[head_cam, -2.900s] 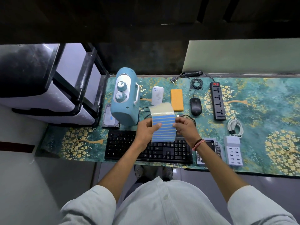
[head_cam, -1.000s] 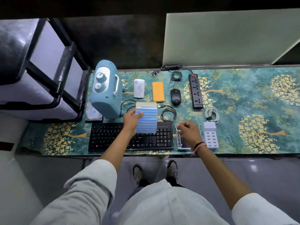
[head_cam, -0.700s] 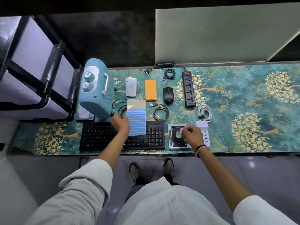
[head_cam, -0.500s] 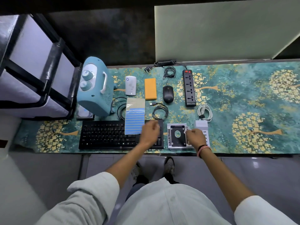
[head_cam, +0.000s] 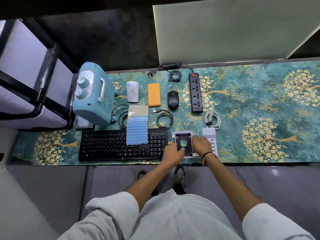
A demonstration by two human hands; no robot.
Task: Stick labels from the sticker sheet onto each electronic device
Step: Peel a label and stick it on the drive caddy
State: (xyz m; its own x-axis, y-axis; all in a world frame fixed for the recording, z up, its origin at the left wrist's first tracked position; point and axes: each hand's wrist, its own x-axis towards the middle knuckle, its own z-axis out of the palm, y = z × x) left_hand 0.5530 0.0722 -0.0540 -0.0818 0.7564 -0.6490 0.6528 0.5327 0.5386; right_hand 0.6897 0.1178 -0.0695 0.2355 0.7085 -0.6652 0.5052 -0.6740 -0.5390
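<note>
Both hands are down at the near edge of the desk (head_cam: pixel 259 101), which is covered in a teal cloth printed with gold blossom trees. They meet over a flat, square drive caddy (head_cam: pixel 183 135), a pale metal frame around a black plate with a rounded hole in the middle. The left hand (head_cam: pixel 173 154) lies on its lower left part, fingers loosely bent and fingertips pressing on the black plate just under the hole. The right hand (head_cam: pixel 200 144) sits at the caddy's right edge with fingers curled down onto the frame; whether that grip pinches a label I cannot tell.

The sticker sheet (head_cam: pixel 137 124) lies loose, held by neither hand, its lower end draped over the top rows of the black plastic keyboard (head_cam: pixel 121 146). It is a long strip: rows of narrow blue labels on a tan backing, with the far end bare.

Just right of the caddy, partly under the right wrist, stands a white multi-port charger (head_cam: pixel 209 133). Farther back sit a rounded blue heater (head_cam: pixel 93 94) with two knobs and a grille, a small white glossy adapter (head_cam: pixel 132 91), an orange slab-shaped power bank (head_cam: pixel 154 94), a black matte mouse (head_cam: pixel 173 100) and a black power strip (head_cam: pixel 195 92). Coiled black cables (head_cam: pixel 164 119) and a white one (head_cam: pixel 213 119) lie between.
</note>
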